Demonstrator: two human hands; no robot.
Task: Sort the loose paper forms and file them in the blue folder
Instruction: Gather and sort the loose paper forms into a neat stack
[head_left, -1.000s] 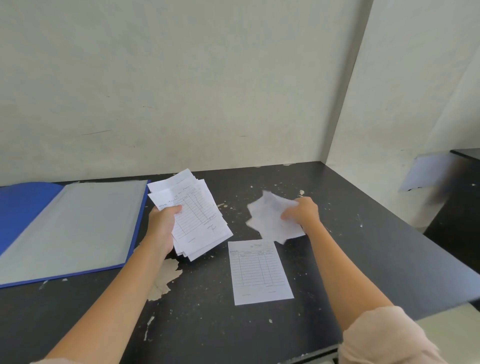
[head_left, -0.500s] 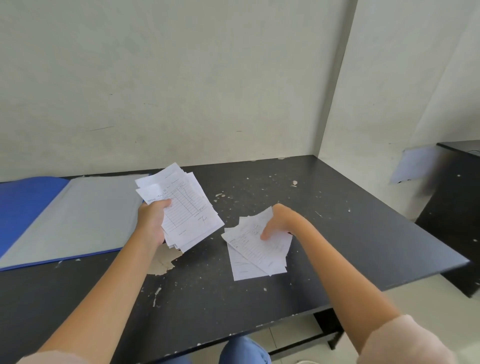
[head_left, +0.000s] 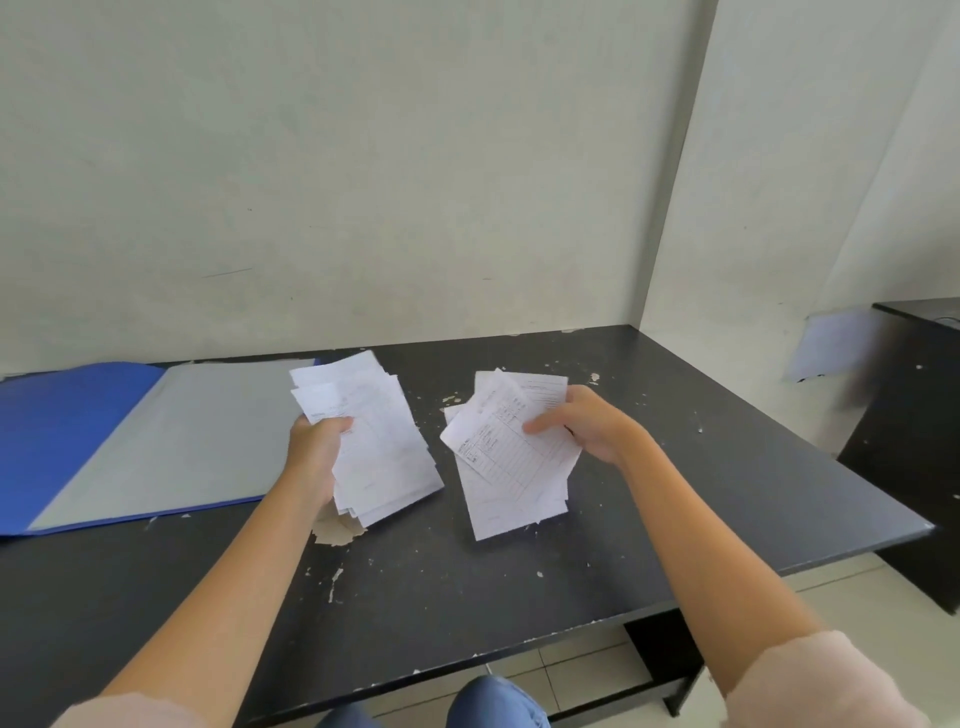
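Note:
My left hand (head_left: 316, 451) grips a fanned stack of white printed forms (head_left: 382, 447) just above the black desk, right of the folder. My right hand (head_left: 589, 427) holds a second bunch of forms (head_left: 506, 444), thumb on top of a sheet with a ruled table; the lower sheets of that bunch reach the desk surface. The blue folder (head_left: 62, 441) lies open at the left, its grey inner page (head_left: 176, 441) facing up and bare.
The black desk (head_left: 727, 493) is scratched, with a chipped patch (head_left: 337, 530) below my left hand. Its right edge drops to a tiled floor. A dark cabinet (head_left: 914, 441) stands at the right. Walls close the back and right corner. My knee (head_left: 493, 701) shows below.
My right hand put its bunch down onto the single sheet on the desk, gathered them together, and now holds the combined bunch tilted up. My left hand kept its stack almost still.

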